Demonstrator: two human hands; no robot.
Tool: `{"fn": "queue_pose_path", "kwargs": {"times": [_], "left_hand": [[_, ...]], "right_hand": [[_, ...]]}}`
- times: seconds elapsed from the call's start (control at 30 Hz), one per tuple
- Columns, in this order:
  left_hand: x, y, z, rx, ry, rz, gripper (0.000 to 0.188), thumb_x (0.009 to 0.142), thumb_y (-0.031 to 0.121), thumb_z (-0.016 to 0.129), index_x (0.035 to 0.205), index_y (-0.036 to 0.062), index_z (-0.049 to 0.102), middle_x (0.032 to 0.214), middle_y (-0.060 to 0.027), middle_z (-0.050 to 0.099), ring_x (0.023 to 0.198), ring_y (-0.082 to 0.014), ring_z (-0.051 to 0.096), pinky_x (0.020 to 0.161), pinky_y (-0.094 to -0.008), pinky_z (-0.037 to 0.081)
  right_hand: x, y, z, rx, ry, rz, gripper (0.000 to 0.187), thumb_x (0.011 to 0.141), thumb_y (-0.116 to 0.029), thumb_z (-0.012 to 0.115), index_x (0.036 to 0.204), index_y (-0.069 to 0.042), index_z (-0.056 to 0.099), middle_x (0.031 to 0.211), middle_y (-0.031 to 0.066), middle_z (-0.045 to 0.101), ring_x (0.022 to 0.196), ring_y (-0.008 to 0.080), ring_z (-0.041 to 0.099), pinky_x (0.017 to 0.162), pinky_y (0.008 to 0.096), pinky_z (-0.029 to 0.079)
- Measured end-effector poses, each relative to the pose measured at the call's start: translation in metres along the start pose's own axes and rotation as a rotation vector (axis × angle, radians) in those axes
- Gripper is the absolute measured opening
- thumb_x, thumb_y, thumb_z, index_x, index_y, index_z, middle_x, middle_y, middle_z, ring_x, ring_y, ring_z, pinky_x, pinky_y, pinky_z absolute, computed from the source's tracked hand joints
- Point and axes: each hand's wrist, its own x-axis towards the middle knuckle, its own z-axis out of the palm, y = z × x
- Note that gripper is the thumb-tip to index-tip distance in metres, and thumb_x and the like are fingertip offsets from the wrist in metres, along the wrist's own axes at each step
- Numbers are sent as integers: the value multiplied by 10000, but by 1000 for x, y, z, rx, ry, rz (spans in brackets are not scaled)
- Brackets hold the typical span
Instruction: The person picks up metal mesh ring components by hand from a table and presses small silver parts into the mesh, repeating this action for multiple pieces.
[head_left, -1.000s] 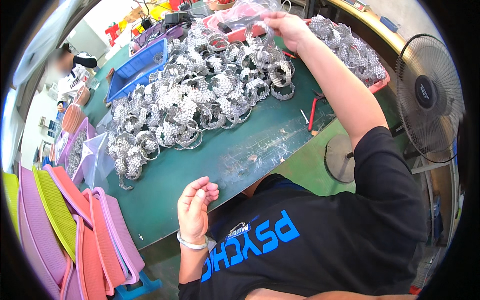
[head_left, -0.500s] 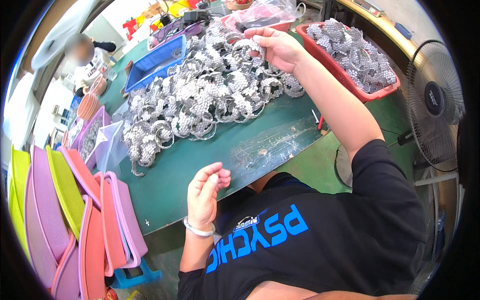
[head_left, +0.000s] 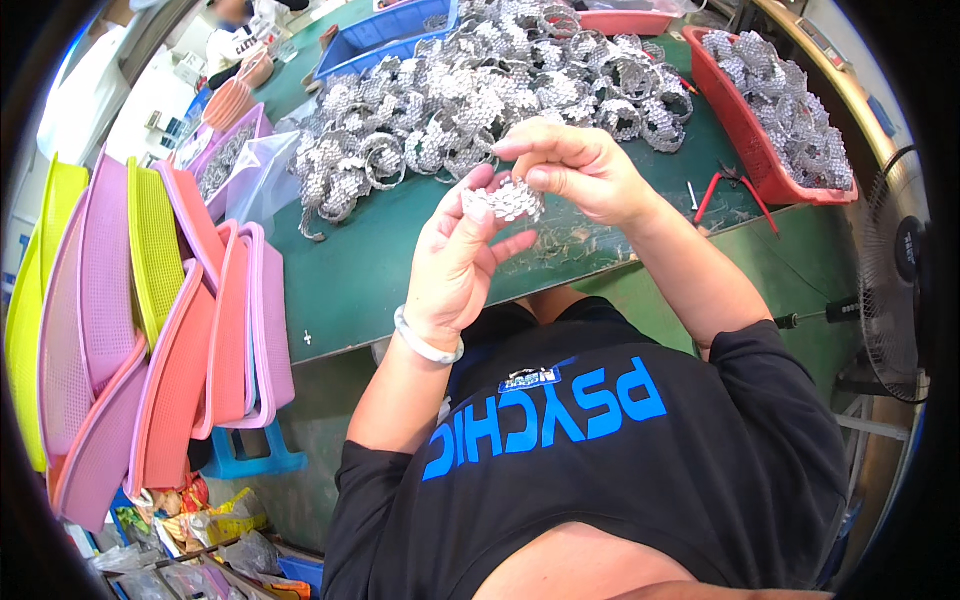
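Observation:
Above the front part of the green table, a silver band of scale-like metal links (head_left: pixel 512 200) is between my two hands. My left hand (head_left: pixel 458 255) grips it with the thumb across its front and the fingers behind. My right hand (head_left: pixel 592 178) comes from the right, thumb and forefinger pinched at the band's upper right edge. Beyond my hands lies a big heap of similar silver bands (head_left: pixel 450 120), many curled into rings.
Pliers with red handles (head_left: pixel 735 190) lie on the green table (head_left: pixel 370 280), near a red basket (head_left: pixel 775 182) of silver bands. A blue tray (head_left: pixel 385 38) stands behind the heap. Stacked coloured baskets (head_left: pixel 175 340) are at left, a fan (head_left: pixel 895 250) at right. Another person sits far left.
My right hand has come back from the heap toward me with a silver band. My left hand has risen to meet it and now grips the band; the view has shifted.

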Motion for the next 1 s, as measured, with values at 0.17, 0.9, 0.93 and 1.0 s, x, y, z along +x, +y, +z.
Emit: {"fn": "queue_pose_path", "kwargs": {"times": [0.17,0.9,0.93,1.0], "left_hand": [[-1,-12,5,271,162,384,773,709,15,699,1315,19,220,1191,-140,387,1064,-179,442,897,-297,404],[-1,-16,1,1089,379,694,921,585,185,801,1309,21,256,1083,-97,473,901,-169,470,727,-282,383],[0,-16,0,1088,379,679,906,591,191,801,1300,19,265,1081,-100,475,899,-165,476,718,-275,381],[4,-19,-5,856,340,592,800,637,154,779,1252,13,288,1084,-117,477,914,-166,497,736,-270,406]], "right_hand": [[-8,17,9,8,159,8,421,830,-80,576,1231,-46,454,1044,63,561,946,112,519,868,275,395],[-26,32,31,607,137,314,498,893,-137,481,1340,-40,285,1059,45,554,936,104,536,830,290,450],[-26,33,31,611,151,318,501,889,-136,489,1337,-38,288,1055,49,555,935,107,537,824,292,453],[-26,34,31,619,178,328,505,882,-133,506,1331,-35,294,1049,56,558,934,115,539,811,297,459]]}}
